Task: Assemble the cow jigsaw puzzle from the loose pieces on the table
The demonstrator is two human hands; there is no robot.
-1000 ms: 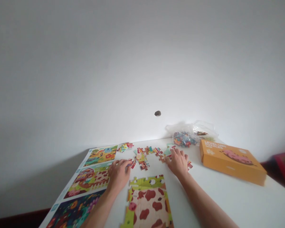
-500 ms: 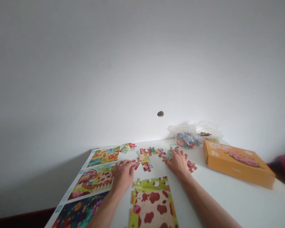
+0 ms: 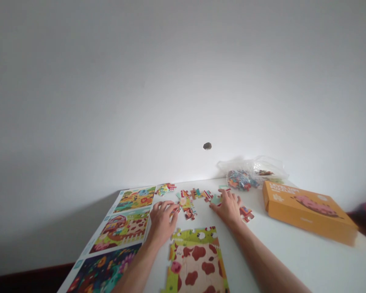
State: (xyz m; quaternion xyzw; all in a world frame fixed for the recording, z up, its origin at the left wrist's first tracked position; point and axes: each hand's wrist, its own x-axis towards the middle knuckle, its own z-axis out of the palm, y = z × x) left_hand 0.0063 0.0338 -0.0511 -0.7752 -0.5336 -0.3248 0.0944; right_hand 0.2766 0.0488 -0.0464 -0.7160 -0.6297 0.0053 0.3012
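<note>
My left hand [image 3: 164, 217] is over the left edge of the loose puzzle pieces, fingers bent and apart, fingertips at a small reddish piece they partly hide. Among several loose pieces at the right, my right hand [image 3: 227, 206] lies with its fingers spread, covering some of them. Between the hands is a cluster of loose puzzle pieces [image 3: 186, 203], with more colourful pieces [image 3: 197, 193] behind. Nearer to me lies a joined puzzle section [image 3: 198, 260] showing a spotted cow, green grass and sheep. To the right of my right hand sits a purple-and-orange piece [image 3: 246, 213].
A picture sheet [image 3: 122, 230] with three scenes lies along the left. Further puzzle pieces [image 3: 166, 189] are at its far corner. Clear plastic bags of pieces [image 3: 240, 179] rest at the back right, beside an orange puzzle box [image 3: 308, 211]. A white wall with a hole [image 3: 207, 146] stands behind.
My left hand has shifted slightly right and forward, its fingers reaching further over the reddish piece. My right hand stays in nearly the same place.
</note>
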